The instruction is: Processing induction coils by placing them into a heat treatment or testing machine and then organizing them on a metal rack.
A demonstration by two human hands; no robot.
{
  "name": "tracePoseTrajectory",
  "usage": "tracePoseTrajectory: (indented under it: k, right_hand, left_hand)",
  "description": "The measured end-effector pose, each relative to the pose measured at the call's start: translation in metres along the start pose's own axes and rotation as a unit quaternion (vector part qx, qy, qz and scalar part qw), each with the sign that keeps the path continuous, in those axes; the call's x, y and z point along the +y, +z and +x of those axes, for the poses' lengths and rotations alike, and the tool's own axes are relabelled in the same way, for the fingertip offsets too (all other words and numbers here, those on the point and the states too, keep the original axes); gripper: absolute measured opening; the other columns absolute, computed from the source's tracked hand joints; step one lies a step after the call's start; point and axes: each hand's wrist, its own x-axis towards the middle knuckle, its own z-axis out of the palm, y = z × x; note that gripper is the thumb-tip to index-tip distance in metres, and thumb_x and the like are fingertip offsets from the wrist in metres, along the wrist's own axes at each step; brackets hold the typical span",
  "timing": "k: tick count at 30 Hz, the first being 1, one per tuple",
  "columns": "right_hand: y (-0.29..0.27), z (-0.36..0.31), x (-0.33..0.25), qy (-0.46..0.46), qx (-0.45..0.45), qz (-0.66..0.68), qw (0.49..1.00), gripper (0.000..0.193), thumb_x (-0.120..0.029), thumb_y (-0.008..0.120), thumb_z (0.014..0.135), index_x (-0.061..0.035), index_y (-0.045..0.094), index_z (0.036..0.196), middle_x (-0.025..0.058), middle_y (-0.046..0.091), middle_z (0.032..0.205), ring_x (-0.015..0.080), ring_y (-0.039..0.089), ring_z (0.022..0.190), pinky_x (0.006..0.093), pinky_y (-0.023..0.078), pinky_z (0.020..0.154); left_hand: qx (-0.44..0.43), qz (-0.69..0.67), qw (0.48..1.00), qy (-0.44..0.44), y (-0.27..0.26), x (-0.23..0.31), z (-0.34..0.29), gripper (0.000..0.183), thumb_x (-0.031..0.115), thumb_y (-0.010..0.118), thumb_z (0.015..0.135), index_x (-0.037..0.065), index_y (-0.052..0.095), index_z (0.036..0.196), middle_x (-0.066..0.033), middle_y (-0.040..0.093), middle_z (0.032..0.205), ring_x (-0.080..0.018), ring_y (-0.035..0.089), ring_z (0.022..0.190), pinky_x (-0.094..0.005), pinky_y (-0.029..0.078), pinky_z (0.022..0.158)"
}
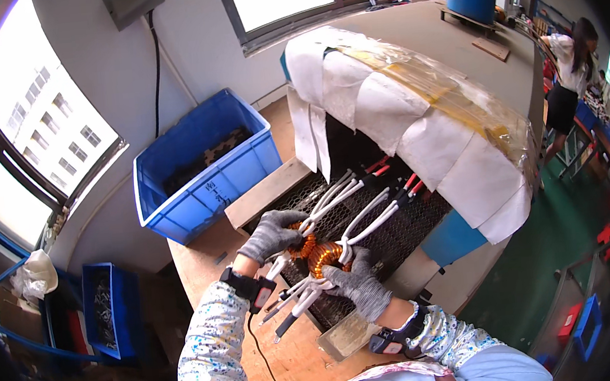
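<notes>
My left hand (273,237), in a grey knit glove, is closed on a copper-wound toroid coil (301,247), partly hidden by the fingers. Beside it, my right hand (363,287), gloved the same way, grips a larger copper toroid coil (325,255) at its lower right side. Thick white-sleeved leads (359,223) run from the coils away from me, with red and black ends. More white leads with dark tips (302,305) point toward me. Both coils are over a dark wire-mesh conveyor belt (396,237).
Past the coils, the mesh runs under a hood covered with white sheets and clear film (399,102). A blue crate (209,177) with dark contents stands at the left on the wooden table (263,379). A thin black cable hangs from my left wrist strap. Another person (570,73) stands far right.
</notes>
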Motion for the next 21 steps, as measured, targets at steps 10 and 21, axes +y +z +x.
tracePoseTrajectory:
  k: [10,21]
  right_hand:
    - [-0.019,-0.007,-0.026,0.137,-0.053,-0.005,0.989,0.071,-0.001,0.07,0.071,-0.0121,0.028,0.126,0.0131,0.038,0.118,0.017,0.055,0.093,0.029,0.055,0.062]
    - [-0.04,0.002,0.013,-0.079,-0.057,-0.081,0.992,0.077,-0.001,0.069,0.067,-0.0016,0.024,0.13,0.0131,0.033,0.125,0.0205,0.037,0.115,0.0358,0.037,0.099]
  left_hand:
    - [0.052,0.038,0.996,0.065,0.006,-0.001,0.018,0.044,-0.002,0.058,0.07,0.005,0.062,0.113,-0.005,0.067,0.096,-0.0103,0.059,0.084,-0.0239,0.049,0.077]
    - [0.122,0.137,0.942,0.283,0.015,0.056,-0.108,0.051,-0.003,0.062,0.07,0.008,0.057,0.119,-0.0134,0.057,0.12,-0.0269,0.052,0.114,-0.0351,0.042,0.096]
